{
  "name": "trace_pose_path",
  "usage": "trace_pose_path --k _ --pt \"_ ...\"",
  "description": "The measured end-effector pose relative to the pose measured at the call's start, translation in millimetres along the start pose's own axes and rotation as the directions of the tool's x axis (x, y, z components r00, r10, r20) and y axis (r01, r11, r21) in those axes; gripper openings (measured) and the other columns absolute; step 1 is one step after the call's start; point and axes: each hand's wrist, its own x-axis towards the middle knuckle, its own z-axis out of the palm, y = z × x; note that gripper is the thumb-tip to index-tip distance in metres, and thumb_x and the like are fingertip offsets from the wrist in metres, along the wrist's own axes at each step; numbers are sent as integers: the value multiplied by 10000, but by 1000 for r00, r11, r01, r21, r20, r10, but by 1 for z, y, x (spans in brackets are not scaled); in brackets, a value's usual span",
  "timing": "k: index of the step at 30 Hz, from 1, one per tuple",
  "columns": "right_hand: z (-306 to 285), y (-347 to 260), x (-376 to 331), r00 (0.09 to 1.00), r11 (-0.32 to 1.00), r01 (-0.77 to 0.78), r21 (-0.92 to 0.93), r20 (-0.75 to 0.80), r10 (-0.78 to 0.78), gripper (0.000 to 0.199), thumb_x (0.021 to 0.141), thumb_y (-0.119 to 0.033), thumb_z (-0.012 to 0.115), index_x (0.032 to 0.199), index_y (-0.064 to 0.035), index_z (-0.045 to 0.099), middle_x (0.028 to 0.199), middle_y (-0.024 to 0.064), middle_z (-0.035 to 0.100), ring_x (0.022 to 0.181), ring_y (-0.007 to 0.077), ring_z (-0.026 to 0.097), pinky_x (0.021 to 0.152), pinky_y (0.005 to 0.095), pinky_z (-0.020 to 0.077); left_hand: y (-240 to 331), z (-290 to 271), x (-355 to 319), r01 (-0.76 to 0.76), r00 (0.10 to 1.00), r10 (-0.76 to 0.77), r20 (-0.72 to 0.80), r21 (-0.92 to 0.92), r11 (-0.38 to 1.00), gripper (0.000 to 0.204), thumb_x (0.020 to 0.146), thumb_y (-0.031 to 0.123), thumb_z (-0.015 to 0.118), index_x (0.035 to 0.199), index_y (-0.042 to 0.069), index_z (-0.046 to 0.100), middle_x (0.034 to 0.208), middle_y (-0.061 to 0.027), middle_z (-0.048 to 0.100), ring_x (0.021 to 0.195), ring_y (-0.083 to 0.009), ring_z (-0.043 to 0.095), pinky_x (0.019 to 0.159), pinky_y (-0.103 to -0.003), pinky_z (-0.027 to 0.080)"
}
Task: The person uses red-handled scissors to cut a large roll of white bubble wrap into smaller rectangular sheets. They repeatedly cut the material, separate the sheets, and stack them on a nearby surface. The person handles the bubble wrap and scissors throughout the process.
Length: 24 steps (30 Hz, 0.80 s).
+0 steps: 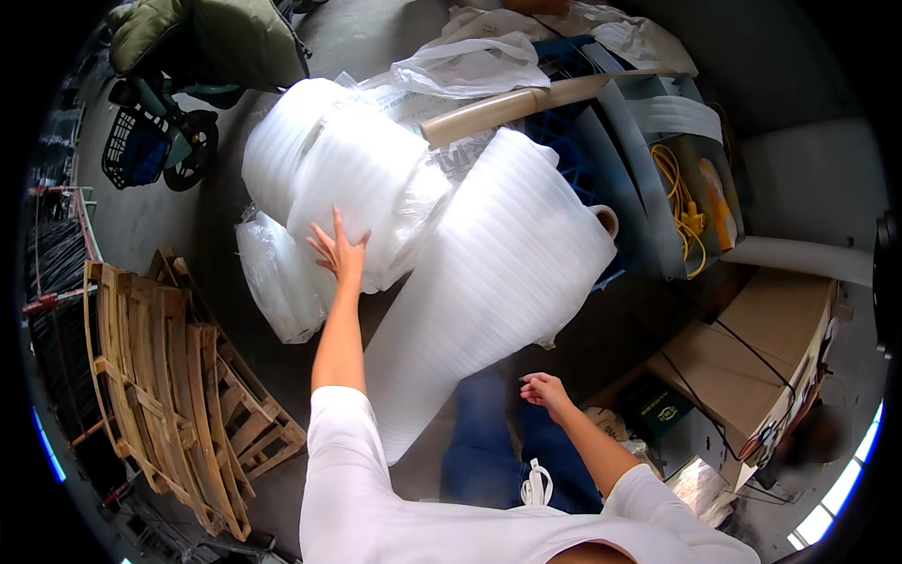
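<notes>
My left hand (340, 252) reaches forward, fingers spread, against the lower side of a white foam roll (357, 169). It appears to rest on the foam without gripping it. A large roll of white foam sheet (498, 235) leans diagonally in front of me, its narrow end down by my left arm. Beside the left hand lies a plastic-wrapped white bundle (277, 273). My right hand (545, 387) hangs over my legs, apart from the foam, with its fingers curled together. A tiny dark spot shows at its fingertips, too small to name.
Wooden pallets (178, 395) lean at the left. A scooter with a basket (136, 146) stands at the far left. A cardboard tube (512, 108) lies beyond the foam. At right are a grey shelf unit (615, 160) with a yellow cable (691, 221) and a large cardboard box (752, 348).
</notes>
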Motion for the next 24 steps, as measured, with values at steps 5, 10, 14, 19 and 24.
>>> trace_pose_path --k 5,10,14,19,24 --pt "-21 32 2 992 996 -67 61 -101 73 196 847 -159 426 959 -64 556 786 50 597 680 118 579 603 221 454 40 8 74 -134 985 136 102 -25 991 629 773 286 578 1283 401 228 1362 -171 148 1236 -434 120 873 -661 214" --pt "-8 29 12 996 997 -53 62 -74 58 195 848 -159 428 951 -58 559 778 43 596 677 103 577 604 211 454 46 33 134 -259 954 257 153 -6 966 524 832 258 501 1273 398 257 1353 -169 184 1240 -401 157 880 -645 226" --pt "11 22 22 999 998 -34 44 -21 34 188 860 -168 434 956 -52 546 794 52 594 696 111 578 620 217 456 43 44 169 -387 915 397 66 -133 913 550 804 349 527 1286 357 262 1351 -165 194 1239 -397 166 888 -629 229" --pt "27 22 20 998 995 -65 82 -4 65 184 867 -178 438 952 -53 544 800 55 594 699 114 579 625 220 455 100 6 127 -388 915 361 180 143 911 704 712 431 578 1304 218 263 1328 -193 225 1216 -394 223 894 -581 271" --pt "28 18 24 995 993 -95 74 -11 96 185 856 -146 427 943 -43 554 780 56 593 666 106 574 591 203 449 82 7 137 -198 980 199 -11 -166 966 509 762 230 452 1193 -26 361 1103 -232 489 991 -389 478 867 -402 371"
